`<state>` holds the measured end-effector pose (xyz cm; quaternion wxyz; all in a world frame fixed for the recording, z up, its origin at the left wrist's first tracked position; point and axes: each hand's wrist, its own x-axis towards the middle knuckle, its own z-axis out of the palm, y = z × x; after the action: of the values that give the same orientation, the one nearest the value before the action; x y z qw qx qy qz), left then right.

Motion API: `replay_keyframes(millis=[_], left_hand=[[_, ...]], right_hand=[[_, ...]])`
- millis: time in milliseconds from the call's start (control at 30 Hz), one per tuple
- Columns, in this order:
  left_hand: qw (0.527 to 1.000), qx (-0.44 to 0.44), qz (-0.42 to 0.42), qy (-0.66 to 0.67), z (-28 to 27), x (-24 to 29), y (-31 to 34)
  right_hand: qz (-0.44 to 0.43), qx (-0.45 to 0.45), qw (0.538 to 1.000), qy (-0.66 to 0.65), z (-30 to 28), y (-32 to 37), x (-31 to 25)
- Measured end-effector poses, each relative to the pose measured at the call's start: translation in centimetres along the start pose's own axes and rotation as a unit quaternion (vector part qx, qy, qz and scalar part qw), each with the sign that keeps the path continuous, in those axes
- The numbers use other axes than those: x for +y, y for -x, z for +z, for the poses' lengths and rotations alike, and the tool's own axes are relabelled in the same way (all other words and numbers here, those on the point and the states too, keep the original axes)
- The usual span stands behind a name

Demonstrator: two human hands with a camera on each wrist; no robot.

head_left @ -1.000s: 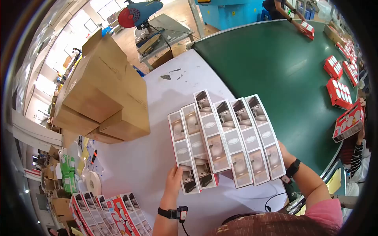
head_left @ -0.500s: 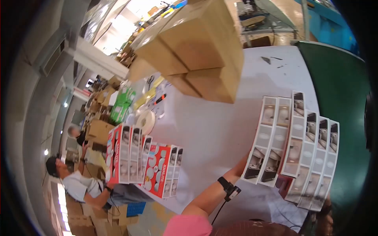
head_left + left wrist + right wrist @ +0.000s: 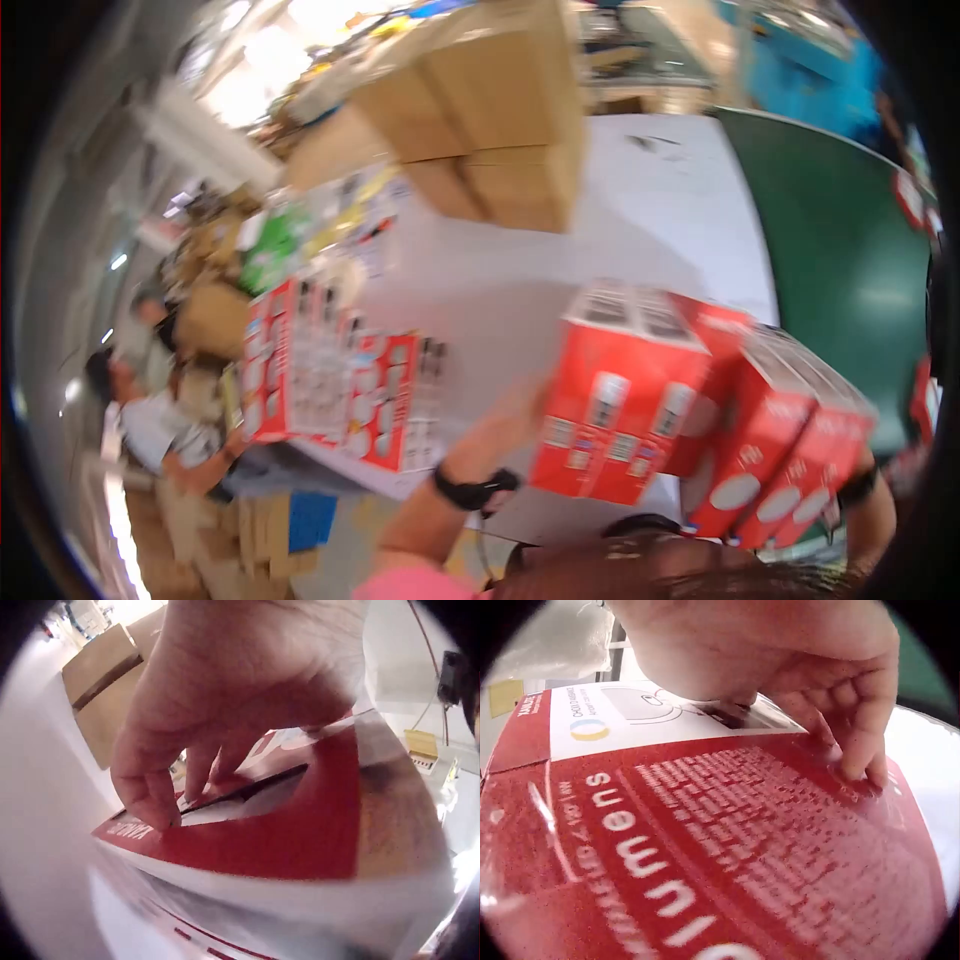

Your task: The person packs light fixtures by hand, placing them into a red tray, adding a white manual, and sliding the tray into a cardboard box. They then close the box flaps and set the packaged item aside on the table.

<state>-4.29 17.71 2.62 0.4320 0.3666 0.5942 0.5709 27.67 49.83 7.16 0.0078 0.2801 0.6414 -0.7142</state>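
Note:
A row of red-and-white retail boxes [image 3: 620,400] is held between my two hands over the near side of the table. They tilt, so their red faces show in the head view, and a gap parts the row into clusters. My left hand [image 3: 515,420] grips the left end; in the left wrist view its bent fingers press the red box face [image 3: 300,847] by a cut-out slot. My right hand [image 3: 802,667] holds the right end, with bent fingertips on a red printed panel [image 3: 742,825]. In the head view the boxes mostly hide the right hand.
More red-and-white boxes [image 3: 270,370] stand at the table's left edge, near a person [image 3: 160,430]. Large brown cartons [image 3: 520,90] are stacked at the back of the white table [image 3: 660,230]. A green surface [image 3: 830,250] runs along the right.
The head view has swung left. The held boxes have tipped from showing their narrow picture sides to showing red faces, and have come nearer my body. Both hands keep hold of them.

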Motion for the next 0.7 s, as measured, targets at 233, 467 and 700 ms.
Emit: replay_keyframes(millis=[233,467,700], left_hand=[[0.996,0.003,-0.039,0.082,-1.9,0.0,0.9],[0.995,-0.008,-0.037,0.089,-1.7,0.6,1.5],[0.995,-0.001,-0.042,0.088,-1.6,0.6,1.2]], right_hand=[[0.025,-0.077,0.985,-0.15,3.8,-1.7,2.9],[0.023,-0.009,0.977,-0.21,2.7,-1.6,8.6],[-0.028,0.019,0.991,-0.128,5.7,-2.6,7.9]])
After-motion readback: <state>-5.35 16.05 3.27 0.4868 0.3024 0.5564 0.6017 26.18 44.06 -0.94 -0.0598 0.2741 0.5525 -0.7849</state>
